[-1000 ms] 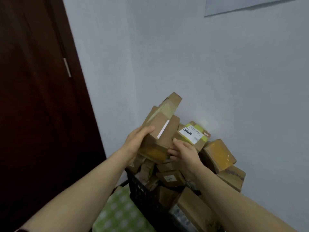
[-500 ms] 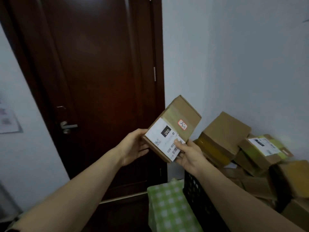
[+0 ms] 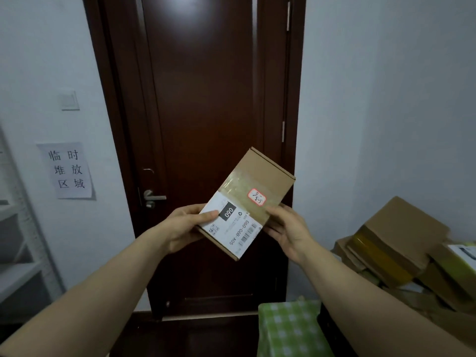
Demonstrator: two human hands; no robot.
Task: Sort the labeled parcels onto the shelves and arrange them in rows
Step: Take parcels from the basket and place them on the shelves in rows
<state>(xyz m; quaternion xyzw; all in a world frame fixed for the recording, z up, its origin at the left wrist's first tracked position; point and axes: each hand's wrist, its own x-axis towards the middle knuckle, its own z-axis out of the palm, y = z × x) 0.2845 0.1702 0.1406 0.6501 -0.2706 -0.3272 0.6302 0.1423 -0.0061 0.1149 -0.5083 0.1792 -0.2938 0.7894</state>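
Both hands, left hand and right hand, are gripping a flat brown cardboard parcel by its sides. They are tilting its white label face-up, probably for reading.

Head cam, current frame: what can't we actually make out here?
- Shelves: head view, cut off by the left edge; rows and contents not visible.
- Parcel pile: cut by the right edge; its labels are unreadable.
- Held parcel: underside hidden; left hand and right hand cover its lower edges.
- Red-bordered sticker: handwriting too small and turned to read surely.
- Shipping label: fine print too small.
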